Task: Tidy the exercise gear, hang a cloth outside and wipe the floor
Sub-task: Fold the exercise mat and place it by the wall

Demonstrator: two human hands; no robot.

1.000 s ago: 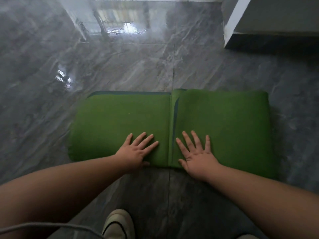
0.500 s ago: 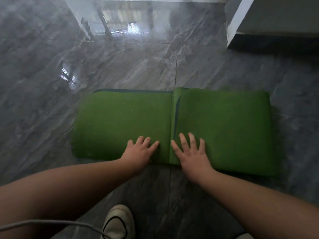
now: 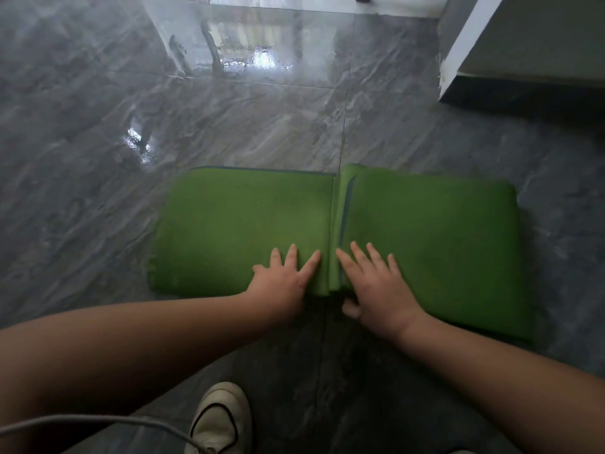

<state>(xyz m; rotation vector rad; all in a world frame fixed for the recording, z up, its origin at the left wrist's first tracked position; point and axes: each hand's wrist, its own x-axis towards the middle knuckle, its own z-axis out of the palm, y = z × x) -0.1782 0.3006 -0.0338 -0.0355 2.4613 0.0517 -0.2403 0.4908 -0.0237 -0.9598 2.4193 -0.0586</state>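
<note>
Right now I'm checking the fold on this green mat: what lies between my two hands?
In the head view, the mat's raised centre fold, a ridge of layered edges, runs between the left hand and the right hand. Nothing else lies there.

A home interior is suggested by glossy grey marble-patterned floor tiles [image 3: 229, 109], a white wall corner [image 3: 458, 50], and a bright doorway threshold [image 3: 294, 3].

I see a glossy grey marble-patterned tile floor [image 3: 229, 126]. A folded green mat [image 3: 425, 231] lies flat on it, and a white shoe [image 3: 221, 417] stands just nearer me.
</note>
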